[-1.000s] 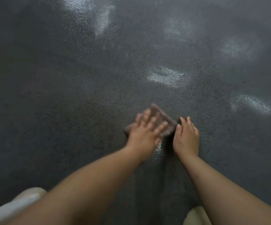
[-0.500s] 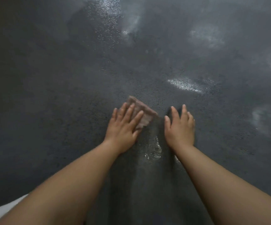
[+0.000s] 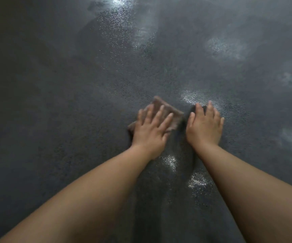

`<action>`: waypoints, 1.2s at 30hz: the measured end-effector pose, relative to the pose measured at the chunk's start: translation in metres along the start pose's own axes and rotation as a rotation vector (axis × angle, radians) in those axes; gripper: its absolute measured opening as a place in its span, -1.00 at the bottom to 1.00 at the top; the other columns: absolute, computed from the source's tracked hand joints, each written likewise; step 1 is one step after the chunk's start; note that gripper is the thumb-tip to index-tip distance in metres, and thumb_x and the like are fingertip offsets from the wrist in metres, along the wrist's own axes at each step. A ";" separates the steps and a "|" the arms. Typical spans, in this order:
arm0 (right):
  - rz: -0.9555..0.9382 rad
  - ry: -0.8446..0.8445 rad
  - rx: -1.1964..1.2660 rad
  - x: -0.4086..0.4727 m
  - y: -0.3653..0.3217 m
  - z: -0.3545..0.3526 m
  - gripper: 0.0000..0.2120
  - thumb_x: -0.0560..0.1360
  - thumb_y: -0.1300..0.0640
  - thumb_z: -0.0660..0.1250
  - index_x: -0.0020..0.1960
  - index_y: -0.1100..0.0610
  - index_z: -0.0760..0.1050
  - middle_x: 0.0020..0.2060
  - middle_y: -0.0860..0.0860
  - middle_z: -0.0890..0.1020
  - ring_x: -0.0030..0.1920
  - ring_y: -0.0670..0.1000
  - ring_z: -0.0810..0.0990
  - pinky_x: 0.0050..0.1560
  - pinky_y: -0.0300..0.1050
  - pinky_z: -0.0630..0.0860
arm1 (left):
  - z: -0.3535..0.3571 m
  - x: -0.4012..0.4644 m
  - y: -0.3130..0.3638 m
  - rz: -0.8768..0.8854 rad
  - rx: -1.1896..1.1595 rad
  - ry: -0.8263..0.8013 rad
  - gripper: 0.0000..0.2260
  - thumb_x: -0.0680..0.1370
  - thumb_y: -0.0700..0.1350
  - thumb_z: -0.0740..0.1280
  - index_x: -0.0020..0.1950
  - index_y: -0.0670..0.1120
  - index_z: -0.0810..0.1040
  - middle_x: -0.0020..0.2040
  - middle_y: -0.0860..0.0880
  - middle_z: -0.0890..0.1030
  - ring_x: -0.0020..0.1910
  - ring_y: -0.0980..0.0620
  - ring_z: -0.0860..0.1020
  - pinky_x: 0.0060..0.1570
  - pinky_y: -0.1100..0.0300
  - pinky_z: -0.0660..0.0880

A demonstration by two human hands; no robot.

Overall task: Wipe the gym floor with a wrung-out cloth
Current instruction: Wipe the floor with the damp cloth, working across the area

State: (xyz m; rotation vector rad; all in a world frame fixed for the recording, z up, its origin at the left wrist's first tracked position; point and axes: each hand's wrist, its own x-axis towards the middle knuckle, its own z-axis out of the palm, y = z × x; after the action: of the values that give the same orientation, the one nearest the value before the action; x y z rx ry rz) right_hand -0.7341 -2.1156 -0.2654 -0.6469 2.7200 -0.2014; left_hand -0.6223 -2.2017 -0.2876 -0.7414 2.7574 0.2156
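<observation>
A folded brownish cloth (image 3: 166,111) lies flat on the dark speckled gym floor (image 3: 71,102) near the middle of the view. My left hand (image 3: 150,132) presses down on it with straight, spread fingers, covering its near half. My right hand (image 3: 204,127) rests flat on the bare floor just right of the cloth, fingers straight, holding nothing. Both forearms reach in from the bottom of the frame.
Wet glossy patches reflect light on the floor: one beyond my right hand (image 3: 192,97), others between my forearms (image 3: 169,162) and at the top (image 3: 122,23). Dull pale smears (image 3: 227,48) lie to the far right.
My left hand has slid the cloth along the floor while the view shifted forward. My right hand stays flat on the floor beside it.
</observation>
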 end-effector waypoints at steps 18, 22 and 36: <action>0.019 -0.033 -0.114 0.007 0.021 0.019 -0.44 0.63 -0.09 -0.09 0.56 0.03 -0.18 0.54 0.06 -0.15 0.53 0.09 -0.15 0.48 0.09 -0.18 | -0.055 0.156 -0.034 -0.170 -0.049 -0.064 -0.48 0.63 0.20 -0.12 0.53 0.12 -0.24 0.53 -0.02 -0.31 0.50 -0.10 -0.31 0.41 -0.13 -0.32; 0.057 -0.067 -0.098 0.008 0.012 0.014 -0.43 0.63 -0.06 -0.05 0.55 0.07 -0.17 0.54 0.09 -0.15 0.53 0.12 -0.16 0.48 0.14 -0.17 | -0.043 0.121 -0.095 -0.379 -0.099 -0.003 -0.47 0.63 0.20 -0.09 0.55 0.12 -0.17 0.55 -0.02 -0.25 0.52 -0.08 -0.26 0.44 -0.11 -0.27; -0.345 -0.098 -0.033 -0.094 -0.024 0.031 -0.44 0.59 -0.01 0.15 0.54 0.07 0.09 0.53 0.16 -0.07 0.52 0.20 -0.05 0.46 0.09 -0.21 | 0.008 -0.054 -0.207 -0.998 -0.304 0.022 -0.43 0.60 0.24 -0.05 0.55 0.11 -0.15 0.56 -0.04 -0.21 0.53 -0.12 -0.21 0.45 -0.14 -0.18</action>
State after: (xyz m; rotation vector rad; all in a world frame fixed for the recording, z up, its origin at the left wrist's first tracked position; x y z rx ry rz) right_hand -0.6339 -2.0956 -0.2614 -1.1045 2.5067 -0.2010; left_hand -0.4702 -2.3525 -0.2935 -2.0519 2.0450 0.3951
